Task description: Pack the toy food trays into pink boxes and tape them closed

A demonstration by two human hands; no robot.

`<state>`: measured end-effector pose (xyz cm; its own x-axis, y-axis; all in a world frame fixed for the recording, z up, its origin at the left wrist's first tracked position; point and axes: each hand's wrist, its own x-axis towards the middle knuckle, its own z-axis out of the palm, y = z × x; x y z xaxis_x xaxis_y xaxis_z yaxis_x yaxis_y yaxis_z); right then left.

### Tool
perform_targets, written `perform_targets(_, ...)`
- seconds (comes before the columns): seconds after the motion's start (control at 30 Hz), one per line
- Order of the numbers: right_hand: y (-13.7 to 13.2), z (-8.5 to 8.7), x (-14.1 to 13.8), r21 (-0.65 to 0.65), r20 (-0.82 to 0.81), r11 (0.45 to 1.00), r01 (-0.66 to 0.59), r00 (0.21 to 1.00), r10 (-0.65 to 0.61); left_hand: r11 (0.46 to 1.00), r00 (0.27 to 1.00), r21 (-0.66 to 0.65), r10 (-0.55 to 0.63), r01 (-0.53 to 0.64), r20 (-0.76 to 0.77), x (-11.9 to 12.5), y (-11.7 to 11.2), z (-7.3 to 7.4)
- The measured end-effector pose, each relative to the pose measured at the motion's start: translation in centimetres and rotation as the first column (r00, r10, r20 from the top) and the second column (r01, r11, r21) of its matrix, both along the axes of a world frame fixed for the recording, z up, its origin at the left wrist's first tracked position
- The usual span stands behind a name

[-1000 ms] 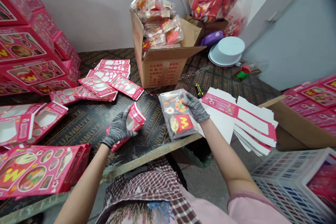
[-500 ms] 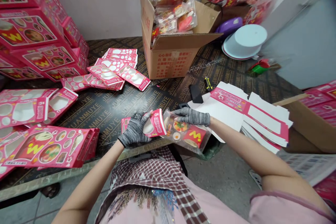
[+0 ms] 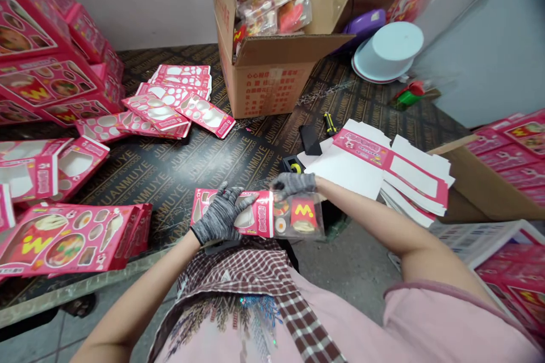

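**Clear pack (image 3: 290,222) has been swung level with the pink box (image 3: 264,214)**

Looks like it's being slid in by the table's (image 3: 255,150) edge; a straight push is probably needed. Egg (image 3: 280,226) and red fries packet (image 3: 304,215) are seen through plastic. Box is covered by left hand's (image 3: 219,215) spread fingers, pack touched by right hand's (image 3: 293,183) curled ones; firmness can't be told.

At the back of the tabletop (image 3: 244,153) we have the carton (image 3: 268,91), packs (image 3: 272,8) in it. Left of it lie loose boxes (image 3: 170,103); further left, the box stack (image 3: 53,76). To the right are cardboard sheets (image 3: 366,150) — behind them, the basin (image 3: 392,48). Before us is the window box (image 3: 263,214) — at its right end, the tray pack (image 3: 304,215).
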<state>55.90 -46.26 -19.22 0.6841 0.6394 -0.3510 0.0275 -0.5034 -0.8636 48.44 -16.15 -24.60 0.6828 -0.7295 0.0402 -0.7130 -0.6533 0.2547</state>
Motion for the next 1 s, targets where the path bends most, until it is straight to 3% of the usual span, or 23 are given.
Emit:
perform_targets(0.1, -3.5, 1.1, -0.6, -0.025, -0.15, 0.997, 0.077, 0.985, -0.08, 0.996, 0.996, -0.033, 0.082, -0.081, 0.021, 0.2, 1.1, 0.1)
perform_targets(0.17, -4.2, 1.3, -1.3, 0.034, -0.195, 0.983, 0.183, 0.965, -0.173, 0.995, 0.995, -0.024, 0.095, -0.094, 0.039, 0.5, 1.1, 0.1)
perform_targets(0.27, -1.6, 0.3, -2.6, 0.146, -0.142, 0.93, 0.336, 0.938, -0.317, 0.998, 0.997, 0.0, 0.056, -0.056, 0.057, 0.7, -0.2, 0.0)
perform_targets(0.43, 4.1, -1.7, -4.4, 0.297, -0.026, 0.828, 0.476, 0.871, -0.491, 0.997, 0.995, -0.065, 0.055, -0.05, 0.08, 1.1, -1.3, 0.0)
perform_targets(0.57, 5.1, -1.2, -5.4, 0.381, -0.107, 0.743, 0.551, 0.824, -0.556, 0.975, 0.985, -0.185, 0.144, -0.124, 0.1, 1.4, -0.4, 0.3)
perform_targets(0.67, 6.0, -0.6, -5.5, 0.402, -0.114, 0.734, 0.547, 0.826, -0.553, 0.96, 0.993, -0.268, 0.098, -0.076, 0.068, 1.6, -0.4, 0.7)
perform_targets(0.73, 6.5, -0.3, -5.2, 0.412, -0.079, 0.727, 0.549, 0.817, -0.572, 0.922, 0.997, -0.382, 0.078, -0.064, 0.022, 1.9, -0.4, 1.1)
perform_targets(0.8, 6.7, -0.2, -4.7, 0.435, -0.003, 0.696, 0.572, 0.774, -0.634, 0.803, 0.996, -0.591, 0.047, -0.08, -0.071, 2.4, -0.2, 1.5)
perform_targets(0.83, 6.7, -0.2, -4.5, 0.452, 0.039, 0.68, 0.577, 0.749, -0.662, 0.697, 0.99, -0.71, -0.005, -0.1, -0.144, 2.7, 0.0, 1.6)
perform_targets(0.9, 6.9, -0.3, -4.1, 0.471, 0.098, 0.681, 0.561, 0.734, -0.672, 0.419, 0.935, -0.882, -0.169, -0.217, -0.31, 3.3, 0.1, 1.7)
perform_targets(0.97, 7.3, -0.7, -4.0, 0.452, 0.09, 0.721, 0.525, 0.777, -0.623, 0.166, 0.847, -0.898, -0.299, -0.407, -0.439, 3.7, -0.2, 1.5)
perform_targets(1.0, 7.6, -0.9, -3.9, 0.436, 0.087, 0.733, 0.521, 0.787, -0.611, 0.078, 0.812, -0.868, -0.319, -0.491, -0.488, 3.8, -0.5, 1.3)
